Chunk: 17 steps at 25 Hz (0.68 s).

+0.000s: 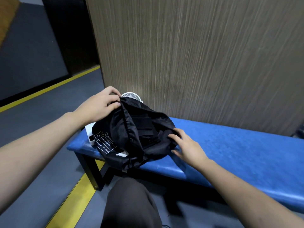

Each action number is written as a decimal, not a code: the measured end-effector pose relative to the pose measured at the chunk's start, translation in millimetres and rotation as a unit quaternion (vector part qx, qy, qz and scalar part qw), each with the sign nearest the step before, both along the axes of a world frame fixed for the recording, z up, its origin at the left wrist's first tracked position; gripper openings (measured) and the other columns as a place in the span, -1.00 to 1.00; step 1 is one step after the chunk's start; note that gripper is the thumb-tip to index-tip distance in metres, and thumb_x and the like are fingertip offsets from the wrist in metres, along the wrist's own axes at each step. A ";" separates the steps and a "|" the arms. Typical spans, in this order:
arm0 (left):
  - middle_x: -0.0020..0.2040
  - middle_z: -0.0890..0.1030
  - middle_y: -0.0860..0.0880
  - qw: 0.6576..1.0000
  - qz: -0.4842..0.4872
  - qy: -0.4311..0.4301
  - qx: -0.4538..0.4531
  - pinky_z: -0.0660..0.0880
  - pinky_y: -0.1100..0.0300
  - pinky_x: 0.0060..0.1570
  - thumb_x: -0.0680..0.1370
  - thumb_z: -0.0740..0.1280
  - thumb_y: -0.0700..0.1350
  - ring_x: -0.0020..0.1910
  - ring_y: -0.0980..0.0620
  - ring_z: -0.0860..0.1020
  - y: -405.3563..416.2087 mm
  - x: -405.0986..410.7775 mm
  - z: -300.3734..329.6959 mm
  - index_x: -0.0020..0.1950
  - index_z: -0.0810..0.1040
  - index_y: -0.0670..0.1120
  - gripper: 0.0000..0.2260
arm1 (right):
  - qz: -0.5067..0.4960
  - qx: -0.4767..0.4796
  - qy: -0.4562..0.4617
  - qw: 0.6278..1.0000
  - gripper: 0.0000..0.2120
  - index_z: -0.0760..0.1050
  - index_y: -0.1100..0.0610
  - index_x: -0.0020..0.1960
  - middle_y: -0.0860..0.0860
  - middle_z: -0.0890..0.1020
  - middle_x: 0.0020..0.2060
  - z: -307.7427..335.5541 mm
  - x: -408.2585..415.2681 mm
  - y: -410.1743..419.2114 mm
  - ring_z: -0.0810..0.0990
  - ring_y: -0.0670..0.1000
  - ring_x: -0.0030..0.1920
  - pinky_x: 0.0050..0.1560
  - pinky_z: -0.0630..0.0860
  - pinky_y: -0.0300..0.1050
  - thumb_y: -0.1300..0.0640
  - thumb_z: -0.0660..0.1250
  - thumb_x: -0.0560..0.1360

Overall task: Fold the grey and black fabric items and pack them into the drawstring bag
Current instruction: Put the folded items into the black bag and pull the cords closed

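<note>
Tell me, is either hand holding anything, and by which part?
The left hand pinches the black drawstring bag at the far rim of its mouth. The right hand rests open-fingered on the near rim.

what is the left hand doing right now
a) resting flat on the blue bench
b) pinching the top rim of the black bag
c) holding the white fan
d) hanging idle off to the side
b: the left hand pinches the upper rim of the black drawstring bag, holding its mouth open above the blue bench.
</note>
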<state>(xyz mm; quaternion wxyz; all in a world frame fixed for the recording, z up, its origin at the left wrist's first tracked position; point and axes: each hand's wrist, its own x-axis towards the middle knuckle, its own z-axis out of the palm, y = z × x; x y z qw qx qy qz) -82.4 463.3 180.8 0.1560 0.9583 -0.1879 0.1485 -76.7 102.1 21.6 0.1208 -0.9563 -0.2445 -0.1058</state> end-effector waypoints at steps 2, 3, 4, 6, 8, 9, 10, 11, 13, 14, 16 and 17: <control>0.23 0.41 0.19 1.000 0.001 -0.005 0.001 0.43 0.08 0.00 0.64 0.24 -0.01 -0.03 0.12 0.50 -0.7 1.3 -1.2 -0.04 0.57 0.02 -0.85 | -0.018 0.000 0.019 1.000 -0.29 0.24 -0.10 0.46 -0.05 0.12 0.53 -2.6 2.3 4.7 0.49 0.13 0.31 -0.03 0.61 0.08 -0.07 0.51 0.42; 0.22 0.41 0.19 1.000 0.003 -0.009 0.001 0.42 0.09 0.00 0.64 0.24 -0.01 -0.01 0.10 0.51 -1.3 1.9 -1.8 -0.04 0.57 0.02 -0.85 | -0.034 0.003 0.041 0.999 -0.20 0.20 -0.10 0.48 -0.04 0.08 0.54 -4.4 3.6 7.4 0.53 0.15 0.26 -0.03 0.61 0.08 -0.08 0.54 0.37; 0.22 0.41 0.19 1.000 0.005 -0.012 0.001 0.41 0.11 -0.01 0.64 0.24 -0.01 -0.01 0.10 0.51 -1.5 2.4 -2.1 -0.05 0.57 0.02 -0.85 | -0.046 0.011 0.069 0.996 -0.13 0.16 -0.10 0.50 -0.03 0.05 0.54 -5.2 4.0 10.4 0.56 0.16 0.19 -0.02 0.60 0.08 -0.07 0.56 0.33; 0.22 0.41 0.20 1.000 0.007 -0.013 -0.001 0.40 0.12 -0.03 0.64 0.24 -0.01 -0.02 0.10 0.51 -1.2 2.8 -3.4 -0.06 0.57 0.02 -0.85 | -0.051 0.093 0.141 0.984 -0.08 0.13 -0.10 0.52 -0.03 0.06 0.52 -7.2 4.9 16.4 0.58 0.14 0.17 0.09 0.57 0.01 0.02 0.57 0.31; 0.22 0.41 0.21 1.000 0.006 -0.013 -0.003 0.39 0.13 -0.03 0.64 0.24 -0.01 -0.01 0.10 0.50 0.2 3.1 -4.5 -0.05 0.56 0.02 -0.85 | -0.039 0.227 0.197 0.953 -0.11 0.21 -0.06 0.51 -0.01 0.19 0.46 -10.4 8.2 21.5 0.48 -0.01 0.27 0.25 0.43 -0.22 0.18 0.57 0.31; 0.22 0.41 0.21 1.000 0.006 -0.012 -0.003 0.39 0.13 -0.03 0.64 0.24 -0.01 0.00 0.10 0.50 0.9 3.3 -4.8 -0.05 0.57 0.02 -0.85 | -0.039 0.284 0.217 0.933 -0.13 0.25 -0.04 0.50 0.01 0.27 0.41 -11.1 10.5 23.7 0.44 -0.06 0.29 0.27 0.37 -0.30 0.25 0.57 0.31; 0.22 0.41 0.21 1.000 0.008 -0.011 -0.002 0.39 0.13 -0.04 0.64 0.24 -0.01 0.00 0.10 0.50 1.5 3.2 -5.0 -0.05 0.57 0.02 -0.85 | -0.040 0.340 0.236 0.910 -0.15 0.29 -0.04 0.48 0.01 0.35 0.37 -10.3 11.7 25.9 0.46 -0.08 0.27 0.26 0.40 -0.29 0.30 0.56 0.30; 0.22 0.41 0.21 1.000 0.009 -0.010 -0.003 0.39 0.12 -0.04 0.64 0.24 -0.02 0.00 0.10 0.50 1.8 3.1 -5.0 -0.04 0.57 0.01 -0.85 | -0.040 0.404 0.255 0.877 -0.18 0.32 -0.05 0.44 0.01 0.45 0.32 -10.3 13.5 27.2 0.52 -0.06 0.23 0.22 0.47 -0.23 0.34 0.54 0.29; 0.23 0.41 0.19 1.000 0.007 -0.007 -0.006 0.41 0.11 -0.03 0.64 0.24 -0.02 -0.01 0.10 0.50 0.7 2.9 -6.4 -0.04 0.57 0.00 -0.85 | -0.040 0.531 0.305 0.790 -0.32 0.38 -0.02 0.35 0.03 0.58 0.13 -3.4 12.9 28.9 0.59 0.01 -0.01 -0.01 0.56 -0.06 0.37 0.42 0.29; 0.23 0.42 0.18 1.000 0.004 -0.005 -0.008 0.41 0.10 -0.03 0.63 0.24 -0.03 -0.01 0.11 0.49 0.1 2.9 -6.7 -0.04 0.57 0.00 -0.85 | -0.043 0.575 0.328 0.748 -0.39 0.40 -0.01 0.31 0.07 0.59 0.03 1.4 13.3 28.3 0.54 0.05 -0.13 -0.15 0.50 -0.03 0.35 0.34 0.31; 0.23 0.42 0.17 1.000 -0.001 -0.001 -0.009 0.38 0.13 -0.03 0.63 0.24 -0.04 -0.02 0.13 0.48 -1.7 2.2 -7.1 -0.06 0.57 0.01 -0.86 | -0.063 0.633 0.355 0.685 -0.49 0.40 -0.04 0.29 0.15 0.52 -0.12 9.7 14.7 25.9 0.43 0.04 -0.27 -0.31 0.32 -0.06 0.35 0.25 0.42; 0.24 0.41 0.16 1.000 -0.001 0.001 -0.008 0.35 0.14 -0.04 0.64 0.24 -0.04 -0.02 0.14 0.48 -2.5 2.0 -6.8 -0.07 0.56 0.03 -0.86 | -0.073 0.656 0.363 0.658 -0.53 0.39 -0.06 0.31 0.14 0.51 -0.17 10.9 16.2 25.4 0.40 0.02 -0.31 -0.35 0.28 -0.08 0.33 0.23 0.49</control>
